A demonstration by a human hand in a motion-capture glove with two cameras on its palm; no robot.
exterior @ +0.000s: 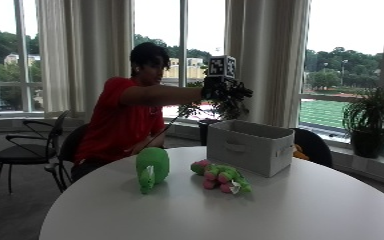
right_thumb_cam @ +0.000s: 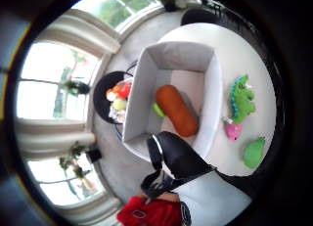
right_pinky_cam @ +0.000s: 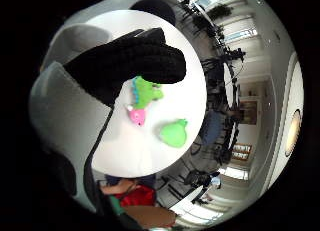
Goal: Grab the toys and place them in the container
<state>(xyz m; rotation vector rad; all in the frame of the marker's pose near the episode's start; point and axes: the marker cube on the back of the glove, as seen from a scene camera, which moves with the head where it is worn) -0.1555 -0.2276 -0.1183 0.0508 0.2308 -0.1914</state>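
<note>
The round white table has a wide bare stretch along its near edge, with nothing between that edge and the toys. Closest to that edge, toward the table's left side as the outside view shows it, a plain green plush toy stands upright. Just beside it, apart from it, a green dinosaur plush lies flat with a small pink plush touching it; open table surrounds all three. Behind them, toward the far edge, stands a grey fabric container with a handle slot in its side, its top open; bare table separates it from the dinosaur. The thumb side palm view looks down into it: an orange plush lies on its floor with a bit of something green beside it.

The person's gloved right hand hangs in the air above the container's left rim, well clear of it and well apart from the three toys on the table. Its black fingers reach out loosely and hold nothing.
</note>
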